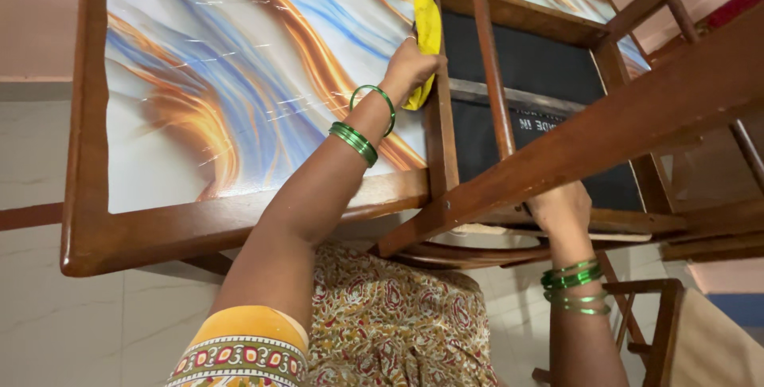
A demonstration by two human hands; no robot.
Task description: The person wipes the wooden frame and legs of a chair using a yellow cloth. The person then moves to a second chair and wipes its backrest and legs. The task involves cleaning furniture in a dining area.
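Note:
My left hand [410, 64] presses a yellow cloth [428, 29] against a dark wooden leg [440, 140] of an overturned chair resting on the table. My right hand [561, 205] grips the chair's lower wooden rail [613, 220], partly hidden behind a slanted wooden bar [605, 128]. Green bangles sit on both wrists. The chair's black underside [525, 64] faces me.
The table [87, 156] has a wooden frame and a glossy top with swirling blue, orange and white patterns. Another wooden chair [676, 331] stands at the lower right on the pale tiled floor [48, 315]. My patterned clothing fills the bottom centre.

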